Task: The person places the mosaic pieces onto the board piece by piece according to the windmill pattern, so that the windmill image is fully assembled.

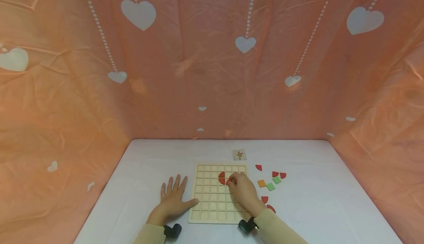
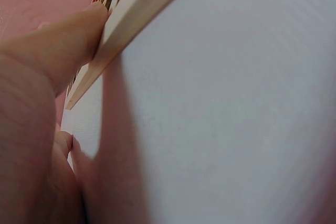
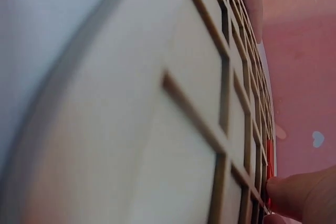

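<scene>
A square wooden grid board [image 1: 208, 189] lies on the white table. My left hand [image 1: 173, 201] is spread beside it with the fingers straight, its thumb [image 2: 79, 38] on the board's left edge. Over the upper right of the grid, my right hand [image 1: 246, 192] pinches a red quarter-circle tile [image 1: 228, 181] between thumb and fingertips. Just left of that tile, red quarter-circle tiles [image 1: 221, 175] sit in neighbouring cells and form a half circle. From the right wrist, the thumb [image 3: 294, 195] shows against red at the grid's far side; the hand partly hides the pinched tile.
Right of the board lie several loose red quarter tiles [image 1: 259, 168], an orange square [image 1: 262, 183] and green squares [image 1: 271, 187]. A small pattern card [image 1: 239, 155] with a grid and a pinwheel figure lies behind the board. Orange cloth [image 1: 212, 89] with hearts surrounds the table.
</scene>
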